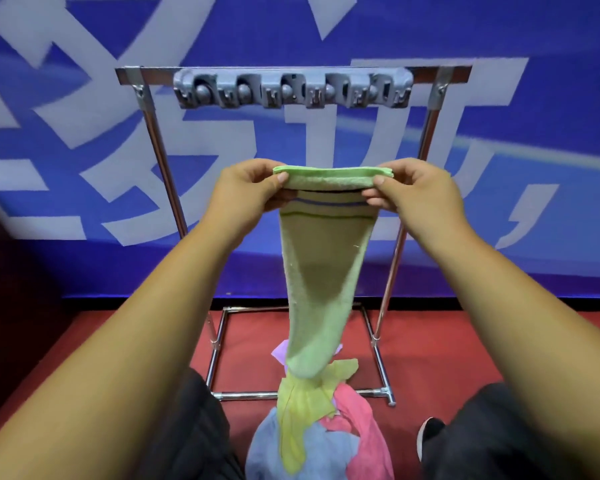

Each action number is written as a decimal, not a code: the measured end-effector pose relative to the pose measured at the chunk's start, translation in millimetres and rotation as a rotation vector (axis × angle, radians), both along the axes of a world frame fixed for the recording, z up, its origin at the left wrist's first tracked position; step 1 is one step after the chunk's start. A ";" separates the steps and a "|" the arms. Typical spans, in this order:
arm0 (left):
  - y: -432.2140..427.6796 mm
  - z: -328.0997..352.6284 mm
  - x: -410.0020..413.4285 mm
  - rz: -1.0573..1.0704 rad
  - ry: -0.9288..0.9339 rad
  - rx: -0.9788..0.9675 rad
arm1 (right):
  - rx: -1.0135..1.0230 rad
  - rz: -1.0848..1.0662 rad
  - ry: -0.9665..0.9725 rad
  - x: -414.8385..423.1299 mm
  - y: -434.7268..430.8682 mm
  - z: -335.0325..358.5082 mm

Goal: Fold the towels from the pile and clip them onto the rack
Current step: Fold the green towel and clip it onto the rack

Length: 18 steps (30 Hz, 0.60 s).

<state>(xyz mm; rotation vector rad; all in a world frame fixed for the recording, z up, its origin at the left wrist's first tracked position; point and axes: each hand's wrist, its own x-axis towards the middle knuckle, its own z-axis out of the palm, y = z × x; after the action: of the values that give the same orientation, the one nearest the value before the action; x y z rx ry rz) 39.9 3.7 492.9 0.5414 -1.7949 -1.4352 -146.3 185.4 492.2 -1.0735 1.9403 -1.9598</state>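
Observation:
A green towel [323, 271] hangs folded in front of me, its lower end narrowing down towards the pile. My left hand [246, 192] pinches its top left corner and my right hand [416, 188] pinches its top right corner, holding the top edge level. Behind it stands a chrome rack [160, 147] with a grey strip of several clips [291, 90] along its top bar; no towel hangs in the clips. On the floor below lies the pile [326, 438] of yellow, pink, blue and lilac towels.
A blue banner wall [499, 46] with large pale characters stands right behind the rack. The floor [447, 348] is red. My dark trouser legs and one black shoe [428, 434] flank the pile.

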 end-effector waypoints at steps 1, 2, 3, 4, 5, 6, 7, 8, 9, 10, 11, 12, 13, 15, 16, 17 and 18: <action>-0.2 4.8 1.8 0.008 0.008 -0.022 | -0.009 0.004 -0.001 1.7 -0.5 5.0; -0.2 8.9 4.0 0.016 0.015 -0.040 | -0.014 0.008 -0.002 3.5 -1.3 8.8; -1.2 11.5 6.2 0.027 0.020 -0.052 | -0.014 0.013 -0.004 5.9 -2.0 11.9; -1.5 13.8 8.8 0.034 0.029 -0.055 | -0.008 0.019 -0.002 8.1 -3.0 13.8; -2.5 14.7 11.3 0.042 0.035 -0.055 | -0.001 0.025 0.000 10.2 -3.4 15.1; -2.7 15.4 13.9 0.048 0.037 -0.056 | 0.005 0.027 0.004 12.0 -3.9 16.1; -3.0 16.2 16.4 0.053 0.033 -0.063 | 0.007 0.027 0.006 14.2 -4.0 17.5; -3.3 16.3 18.5 0.056 0.026 -0.067 | 0.011 0.024 0.010 15.9 -3.9 18.2; -4.3 16.3 20.5 0.058 0.021 -0.066 | 0.015 0.021 0.019 18.4 -3.3 19.3; -5.0 17.0 22.5 0.058 0.014 -0.065 | 0.021 0.014 0.035 20.6 -3.0 20.2; -6.9 17.3 23.9 0.058 0.002 -0.073 | 0.027 0.009 0.053 22.6 -2.9 20.9; -8.6 17.7 25.1 0.059 -0.015 -0.091 | 0.031 0.001 0.072 23.9 -2.9 21.5; -10.9 17.5 26.2 0.068 -0.031 -0.114 | 0.033 -0.003 0.086 25.6 -2.8 22.0; -14.9 16.3 27.6 0.096 -0.042 -0.156 | 0.027 -0.016 0.108 28.4 -1.9 22.4; -15.8 15.1 27.8 0.111 -0.041 -0.172 | 0.024 -0.039 0.124 29.6 -1.0 21.4; -16.6 13.2 27.4 0.125 -0.038 -0.183 | 0.027 -0.075 0.151 30.5 0.4 19.6; -16.5 10.5 26.2 0.136 -0.034 -0.183 | 0.038 -0.118 0.191 30.8 2.0 16.6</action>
<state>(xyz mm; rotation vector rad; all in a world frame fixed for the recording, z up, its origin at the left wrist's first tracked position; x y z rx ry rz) 66.1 -12.8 503.5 0.5835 -1.8564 -1.1636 -115.5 187.3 508.8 -1.2025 2.1764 -1.9328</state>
